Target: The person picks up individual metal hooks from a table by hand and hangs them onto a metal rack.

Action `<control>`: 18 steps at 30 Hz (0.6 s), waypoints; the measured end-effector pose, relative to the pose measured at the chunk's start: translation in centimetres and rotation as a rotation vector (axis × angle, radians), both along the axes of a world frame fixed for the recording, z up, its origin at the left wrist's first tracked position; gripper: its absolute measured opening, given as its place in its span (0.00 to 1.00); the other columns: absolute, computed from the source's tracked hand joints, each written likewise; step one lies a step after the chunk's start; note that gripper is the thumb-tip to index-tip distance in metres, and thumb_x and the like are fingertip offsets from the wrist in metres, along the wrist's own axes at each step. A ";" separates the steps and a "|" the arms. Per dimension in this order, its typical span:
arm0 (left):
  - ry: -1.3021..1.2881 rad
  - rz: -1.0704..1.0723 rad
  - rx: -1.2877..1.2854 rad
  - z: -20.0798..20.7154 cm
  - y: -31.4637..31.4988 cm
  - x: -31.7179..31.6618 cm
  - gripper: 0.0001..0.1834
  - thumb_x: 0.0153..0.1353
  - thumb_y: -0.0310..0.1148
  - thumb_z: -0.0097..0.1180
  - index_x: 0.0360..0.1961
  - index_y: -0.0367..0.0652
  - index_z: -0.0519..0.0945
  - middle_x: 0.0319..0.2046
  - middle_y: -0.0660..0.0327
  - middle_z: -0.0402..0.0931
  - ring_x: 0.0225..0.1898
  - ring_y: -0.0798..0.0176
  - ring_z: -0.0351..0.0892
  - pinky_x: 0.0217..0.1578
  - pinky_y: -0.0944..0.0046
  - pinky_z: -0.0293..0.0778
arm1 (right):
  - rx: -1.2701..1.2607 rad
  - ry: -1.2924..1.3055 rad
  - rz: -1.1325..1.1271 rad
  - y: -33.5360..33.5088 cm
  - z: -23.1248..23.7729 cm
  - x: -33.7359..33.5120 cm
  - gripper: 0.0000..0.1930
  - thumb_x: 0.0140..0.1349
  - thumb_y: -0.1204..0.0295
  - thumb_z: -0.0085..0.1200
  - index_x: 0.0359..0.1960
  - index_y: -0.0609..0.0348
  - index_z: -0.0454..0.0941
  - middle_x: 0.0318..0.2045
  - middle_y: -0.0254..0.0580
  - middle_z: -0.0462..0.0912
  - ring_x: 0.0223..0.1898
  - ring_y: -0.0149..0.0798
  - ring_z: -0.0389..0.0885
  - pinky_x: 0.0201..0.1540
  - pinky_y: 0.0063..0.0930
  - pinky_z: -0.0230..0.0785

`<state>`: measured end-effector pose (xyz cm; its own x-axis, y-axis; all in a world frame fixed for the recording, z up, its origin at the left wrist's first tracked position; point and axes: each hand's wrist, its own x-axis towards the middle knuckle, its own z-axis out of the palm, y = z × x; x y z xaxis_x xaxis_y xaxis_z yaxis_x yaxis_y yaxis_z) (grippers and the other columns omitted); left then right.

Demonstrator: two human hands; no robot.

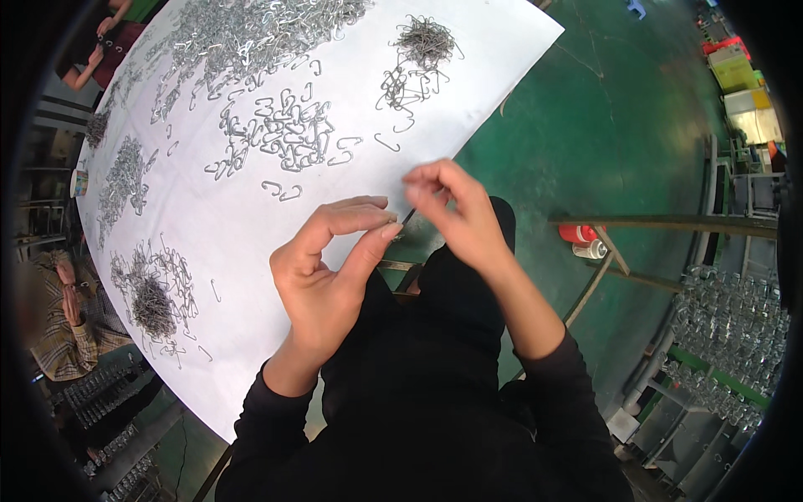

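Note:
My left hand (pixel 322 272) is raised over the near edge of the white tabletop (pixel 251 251), thumb and forefinger pinched together. A small metallic bit (pixel 396 237) shows at their tips, too little of it to name. Close by on the right, my right hand (pixel 467 222) has its fingers bent in toward the thumb, its tips slightly blurred; what they hold, if anything, is hidden. Beyond both hands lie a loose pile of bent metal hooks (pixel 288 130), a few single hooks (pixel 387 143) and a tangled dark clump of hooks (pixel 427 42).
A large heap of shiny hooks (pixel 251 38) covers the far tabletop, with smaller piles (pixel 153 305) along the left. Two other people sit at the left edge. On the right are a wooden frame (pixel 636 222), a red bottle (pixel 575 234) and racks of hanging metal parts (pixel 728 335).

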<state>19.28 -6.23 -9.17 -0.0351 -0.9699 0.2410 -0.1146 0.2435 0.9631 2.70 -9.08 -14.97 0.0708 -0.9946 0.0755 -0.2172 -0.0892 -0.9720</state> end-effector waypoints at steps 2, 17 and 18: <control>-0.005 -0.006 0.041 0.5 0.3 -0.2 0.05 0.52 0.18 0.61 0.32 0.33 0.80 0.34 0.57 0.81 0.38 0.65 0.79 0.42 0.69 0.73 | -0.055 0.278 -0.058 -3.1 -2.0 -0.4 0.07 0.56 0.72 0.55 0.34 0.62 0.78 0.32 0.40 0.80 0.30 0.36 0.77 0.33 0.30 0.68; -0.142 -0.010 0.023 1.0 1.2 0.6 0.07 0.53 0.18 0.59 0.34 0.39 0.81 0.33 0.59 0.82 0.36 0.63 0.79 0.39 0.67 0.72 | 0.346 -0.150 0.179 -5.3 1.6 0.4 0.10 0.60 0.70 0.54 0.34 0.68 0.75 0.27 0.40 0.79 0.25 0.30 0.76 0.29 0.23 0.69; -0.144 -0.007 0.026 0.8 1.1 0.7 0.08 0.53 0.19 0.59 0.34 0.39 0.81 0.32 0.59 0.82 0.36 0.63 0.79 0.39 0.67 0.72 | 0.367 -0.236 0.172 -4.4 2.7 0.4 0.09 0.61 0.71 0.53 0.34 0.67 0.75 0.27 0.39 0.79 0.25 0.28 0.76 0.29 0.21 0.69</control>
<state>19.95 -5.09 -8.39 -0.0744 -0.9754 0.2073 -0.2506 0.2195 0.9429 3.05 -13.43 -12.24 0.2600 -0.9338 -0.2457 0.0012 0.2547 -0.9670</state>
